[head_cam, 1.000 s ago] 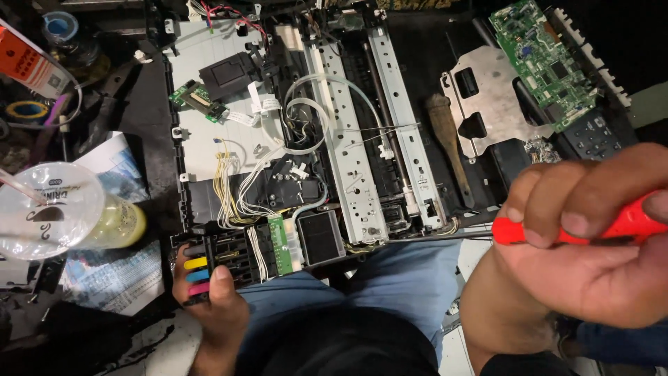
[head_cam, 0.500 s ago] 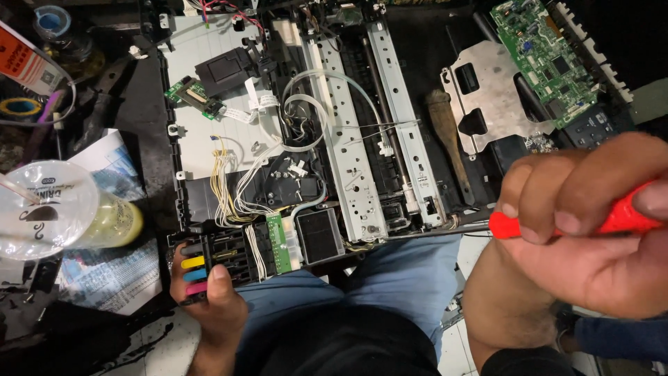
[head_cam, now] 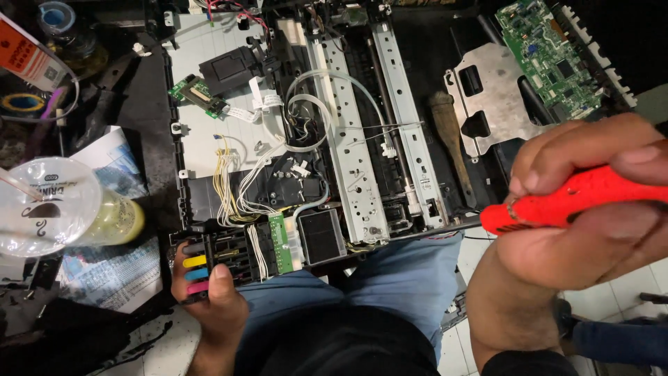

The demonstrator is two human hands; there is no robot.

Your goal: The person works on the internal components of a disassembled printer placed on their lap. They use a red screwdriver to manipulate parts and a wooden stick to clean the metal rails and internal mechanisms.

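The left hand [head_cam: 212, 299] is closed on the ink-cartridge carriage [head_cam: 209, 261] at the near-left corner of the opened printer chassis [head_cam: 229, 139], at about 7 o'clock in the view. The thumb lies over the carriage's front face, beside the yellow, cyan and magenta cartridge ends; the fingers wrap its outer edge.

The right hand [head_cam: 591, 209] is at 3 o'clock, raised close to the camera and well clear of the chassis. It is clenched tight around the red handle of a screwdriver [head_cam: 563, 202] — the handle's butt end projects toward the printer, and the shaft and tip are not visible.

The chassis rests across the person's lap, on blue jeans [head_cam: 396, 285]. Inside it:
- two bare metal guide rails [head_cam: 351, 139] running from 12 toward 6 o'clock at centre;
- a coil of clear ink tubing [head_cam: 313, 111] just left of the rails;
- yellow and white wire bundles [head_cam: 233, 181] leading to a small green circuit board [head_cam: 280, 244] beside the carriage.

At 1 o'clock lie a perforated metal plate [head_cam: 487, 90] and a larger green main board [head_cam: 550, 63], touching at their edges. At 9 o'clock — off the chassis — stands a lidded plastic cup of yellowish drink [head_cam: 62, 209] on printed paper.
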